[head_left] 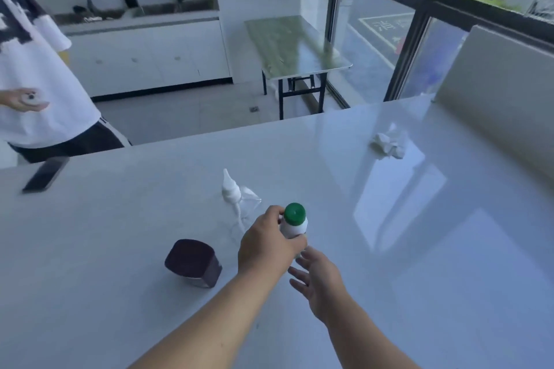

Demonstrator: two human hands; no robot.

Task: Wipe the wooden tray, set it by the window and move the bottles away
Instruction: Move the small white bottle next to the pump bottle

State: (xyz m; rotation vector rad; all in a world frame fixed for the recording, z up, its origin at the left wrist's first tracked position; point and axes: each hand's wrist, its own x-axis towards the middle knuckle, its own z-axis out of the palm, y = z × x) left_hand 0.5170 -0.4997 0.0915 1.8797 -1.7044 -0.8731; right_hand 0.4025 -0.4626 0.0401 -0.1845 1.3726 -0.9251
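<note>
**On the white counter: your left hand gripped the green-capped bottle**

On the white counter [389, 249] in front of you, your left hand [266, 249] was wrapped around a white bottle with a green cap [294, 220]; the fingers curled snugly about its body just under the cap, and the bottle stood roughly upright in that grip. Your right hand [317, 278] sat just below and beside it, palm loose and fingers spread wide, holding nothing. Its fingertips reached toward the bottle's lower part; whether they touched it could not be told.

Just beyond your left hand stood a clear spray bottle [239, 204] with a white trigger head, its body almost see-through against the counter. To the left of your left wrist lay a dark brown lidded container [193, 262], tipped a little on the surface. A crumpled white tissue [388, 144] rested well apart, far to the right near the pale raised panel [494, 90] by the window [419, 24]. A dark phone [45, 174] lay flat at the counter's far left edge.

Past the counter another person in a white patterned T-shirt [39, 75] stood at the left, holding something small in one hand. A green-topped folding table [295, 48] stood against the window, and a sink counter [141, 21] with two taps ran along the back wall. No wooden tray showed in the view.
</note>
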